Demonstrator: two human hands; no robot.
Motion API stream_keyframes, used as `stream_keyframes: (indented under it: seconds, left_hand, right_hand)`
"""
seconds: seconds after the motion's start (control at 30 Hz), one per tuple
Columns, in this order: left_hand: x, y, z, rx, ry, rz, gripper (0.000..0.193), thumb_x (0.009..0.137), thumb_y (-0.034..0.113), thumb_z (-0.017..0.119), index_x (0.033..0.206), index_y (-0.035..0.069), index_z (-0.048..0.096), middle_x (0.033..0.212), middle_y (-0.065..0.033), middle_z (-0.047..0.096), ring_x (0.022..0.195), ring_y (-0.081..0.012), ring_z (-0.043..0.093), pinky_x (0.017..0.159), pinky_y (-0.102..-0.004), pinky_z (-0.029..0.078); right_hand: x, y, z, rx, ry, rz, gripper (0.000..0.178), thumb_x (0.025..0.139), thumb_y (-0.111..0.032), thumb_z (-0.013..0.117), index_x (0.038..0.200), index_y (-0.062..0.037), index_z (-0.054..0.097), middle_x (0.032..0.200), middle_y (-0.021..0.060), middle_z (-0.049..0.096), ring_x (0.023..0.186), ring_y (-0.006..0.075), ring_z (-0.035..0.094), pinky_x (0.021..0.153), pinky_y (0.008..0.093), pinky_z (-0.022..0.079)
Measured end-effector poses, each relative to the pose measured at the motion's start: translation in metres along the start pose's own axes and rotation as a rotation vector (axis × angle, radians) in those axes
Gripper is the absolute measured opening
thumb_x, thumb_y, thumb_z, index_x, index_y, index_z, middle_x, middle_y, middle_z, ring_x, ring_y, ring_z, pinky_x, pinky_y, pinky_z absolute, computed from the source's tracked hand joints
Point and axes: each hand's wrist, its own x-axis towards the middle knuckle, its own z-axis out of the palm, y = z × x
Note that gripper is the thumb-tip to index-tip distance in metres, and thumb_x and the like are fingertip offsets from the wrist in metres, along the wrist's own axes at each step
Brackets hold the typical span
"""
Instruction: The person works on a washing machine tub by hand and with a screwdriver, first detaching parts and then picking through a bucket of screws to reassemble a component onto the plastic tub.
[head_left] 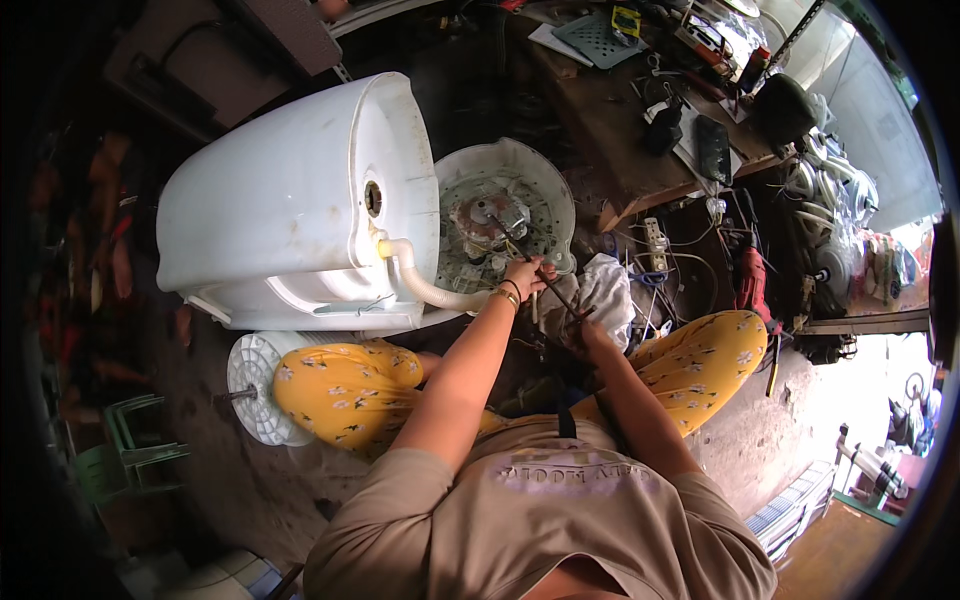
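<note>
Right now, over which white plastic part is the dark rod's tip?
The round basin beyond the left hand; the large housing and ribbed drum lie farther left.

Single head-worn fisheye view, facing steeply down, brown shirt (560,525) nearest, left hand (527,275) farther off, near centre

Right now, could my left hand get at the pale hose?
Probably yes: the pale hose runs close to your left hand, nothing visible between, though that hand appears to grip the dark rod.

Open top over round base (555,200), white tub (275,190) at left.
</note>
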Motion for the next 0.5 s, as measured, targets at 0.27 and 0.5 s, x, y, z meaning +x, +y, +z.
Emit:
stream_keyframes:
  seconds: [0.27, 0.5]
  left_hand:
    - [-0.020, 0.008, -0.001, 0.249, 0.384, 0.210, 0.017, 0.082, 0.016, 0.064, 0.086, 0.002, 0.054, 0.070, -0.0089, 0.060, 0.053, -0.0175, 0.056, 0.043, -0.0258, 0.047]
    - [-0.002, 0.004, 0.014, 0.070, 0.077, 0.041, 0.019, 0.090, 0.024, 0.052, 0.100, 0.008, 0.049, 0.078, -0.0062, 0.062, 0.060, -0.0190, 0.055, 0.056, -0.0333, 0.050]
  right_hand:
    - [-0.114, -0.026, 0.088, -0.611, 0.736, -1.099, 0.068, 0.069, -0.007, 0.067, 0.127, 0.0034, 0.031, 0.110, 0.0255, 0.053, 0.103, 0.0392, 0.053, 0.085, 0.0400, 0.044]
    - [-0.013, 0.012, 0.024, -0.158, 0.376, -0.651, 0.046, 0.083, -0.018, 0.058, 0.120, 0.0020, 0.037, 0.090, 0.0164, 0.056, 0.070, 0.0295, 0.060, 0.060, 0.0407, 0.052]
